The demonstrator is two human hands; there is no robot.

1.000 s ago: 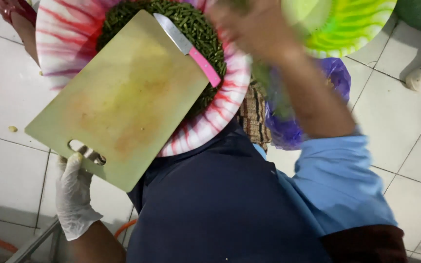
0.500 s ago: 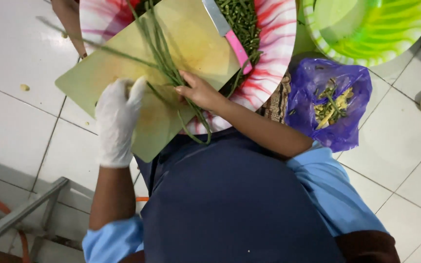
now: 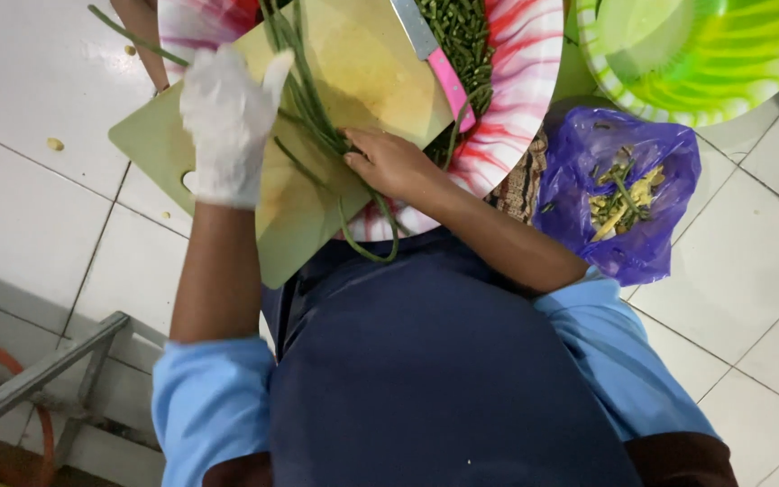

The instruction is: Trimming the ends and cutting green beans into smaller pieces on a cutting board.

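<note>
Laying a bunch of long green beans across the yellow cutting board, I press my gloved left hand flat on it while my bare right hand pinches their near ends; aligning them comes before reaching for the pink-handled knife.

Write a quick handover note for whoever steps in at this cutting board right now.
Left hand, in a white glove, lies flat on the bundle of long green beans, pinning it to the pale green plastic cutting board.
Right hand, bare, rests on the beans' near ends.
Pink-handled knife lies unheld on the board's far side.
Done: chopped beans fill the pink-and-white swirled basin; trimmings sit in the purple plastic bag.
Left: this bundle is uncut.
</note>
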